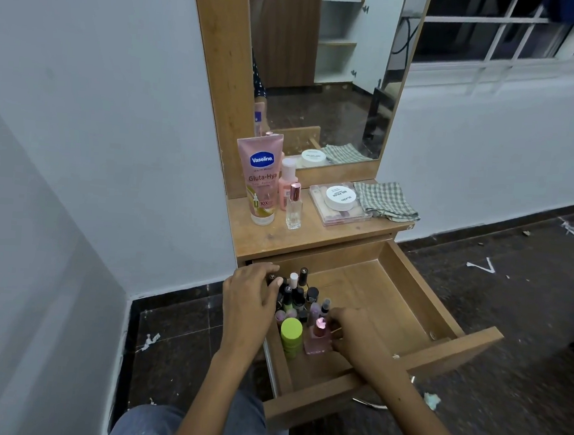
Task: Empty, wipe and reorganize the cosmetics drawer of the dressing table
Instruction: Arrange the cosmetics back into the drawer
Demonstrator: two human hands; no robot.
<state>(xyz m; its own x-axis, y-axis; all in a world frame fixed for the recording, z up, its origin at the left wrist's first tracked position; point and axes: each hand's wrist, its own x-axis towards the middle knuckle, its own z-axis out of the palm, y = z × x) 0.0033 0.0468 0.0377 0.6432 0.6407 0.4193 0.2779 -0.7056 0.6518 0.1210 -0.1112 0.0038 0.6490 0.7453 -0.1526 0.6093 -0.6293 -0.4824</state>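
The wooden drawer (pixel 410 295) of the dressing table is pulled out. Several small bottles stand clustered in its left part: dark-capped nail polish bottles (pixel 295 295), a green-lidded jar (pixel 291 334) and a pink perfume bottle (pixel 318 338). My left hand (pixel 250 300) rests at the cluster's left side, fingers curled over a black-capped bottle at the back left. My right hand (pixel 348 332) is inside the drawer just right of the pink perfume bottle, fingers touching its side. The drawer's right half shows bare wood.
On the tabletop (pixel 311 236) stand a pink Vaseline tube (pixel 261 177), a small pink bottle (pixel 288 179), a clear perfume bottle (pixel 294 206), a palette (pixel 339 207) with a white jar (pixel 339 196) on it, and a checked cloth (pixel 384 201). A mirror (pixel 325 66) rises behind. My knee is below.
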